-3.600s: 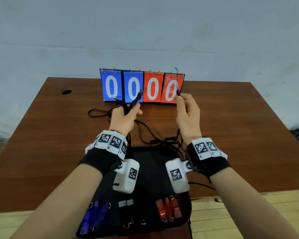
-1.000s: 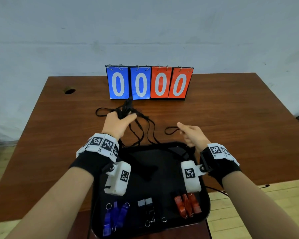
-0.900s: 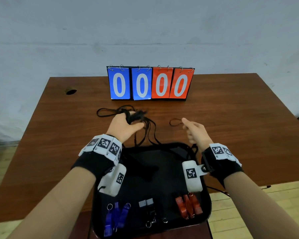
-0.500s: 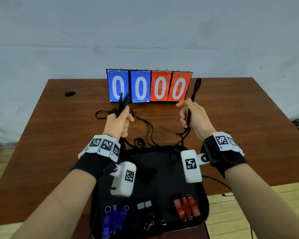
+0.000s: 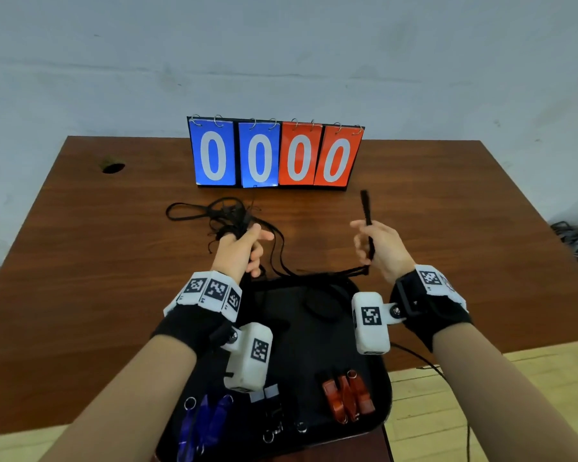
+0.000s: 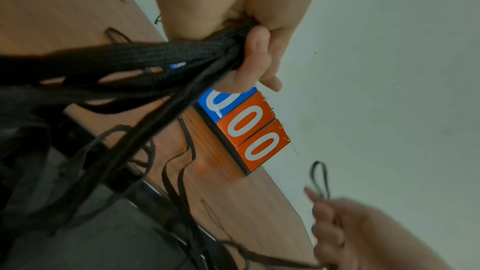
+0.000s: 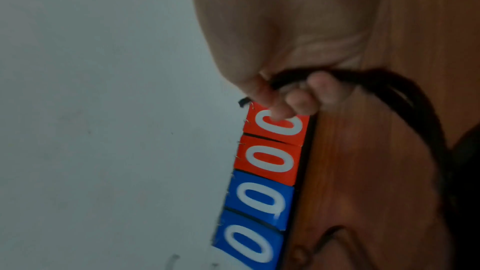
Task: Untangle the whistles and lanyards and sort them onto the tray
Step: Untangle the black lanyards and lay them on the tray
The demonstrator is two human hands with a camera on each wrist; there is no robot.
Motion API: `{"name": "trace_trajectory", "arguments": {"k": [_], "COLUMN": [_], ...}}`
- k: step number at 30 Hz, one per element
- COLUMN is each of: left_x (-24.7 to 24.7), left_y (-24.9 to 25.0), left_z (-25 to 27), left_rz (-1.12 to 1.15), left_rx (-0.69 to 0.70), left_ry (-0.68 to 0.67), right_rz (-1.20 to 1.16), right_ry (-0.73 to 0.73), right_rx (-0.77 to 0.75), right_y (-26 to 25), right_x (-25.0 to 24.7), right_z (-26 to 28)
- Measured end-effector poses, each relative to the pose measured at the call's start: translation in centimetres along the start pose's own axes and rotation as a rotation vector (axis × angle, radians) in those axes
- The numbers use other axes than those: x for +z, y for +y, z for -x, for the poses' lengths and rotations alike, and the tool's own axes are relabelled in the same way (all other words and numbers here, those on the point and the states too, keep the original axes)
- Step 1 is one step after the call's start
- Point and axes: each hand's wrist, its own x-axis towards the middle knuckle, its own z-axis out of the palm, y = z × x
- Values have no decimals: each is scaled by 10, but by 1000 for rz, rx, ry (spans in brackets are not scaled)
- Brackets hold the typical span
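Observation:
My left hand [image 5: 244,243] grips a bundle of tangled black lanyards [image 5: 227,215], seen close in the left wrist view as a thick bunch [image 6: 161,56] passing through the curled fingers. My right hand [image 5: 369,243] pinches one black lanyard [image 5: 366,205] whose loop sticks up above the fingers; the strap trails down to the black tray [image 5: 382,408]. The right wrist view shows that lanyard [image 7: 293,78] held between thumb and fingers. On the tray's near edge lie blue whistles [image 5: 207,421], black whistles [image 5: 271,418] and red whistles [image 5: 346,396].
A flip scoreboard [image 5: 276,153] reading 0000 stands at the back of the brown wooden table [image 5: 80,261]. A cable hole [image 5: 113,168] is at the table's far left. A wall rises behind the table, and wooden floor shows at the near right.
Both hands moved slightly lower and nearer since half a second ago. The right hand still holds its lanyard up, and the left keeps the tangled bundle.

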Motion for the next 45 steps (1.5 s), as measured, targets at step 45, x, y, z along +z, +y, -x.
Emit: {"name": "trace_trajectory", "arguments": {"k": [45], "left_x": [25], "left_y": [-28], "left_z": [3], "left_rz": [-50], "left_rx": [83], "left_ry": [-23], "right_rz": [607], "right_ry": [-6], "right_rx": [-288], "right_y": [31], "right_x": [37], "right_z": [15]}}
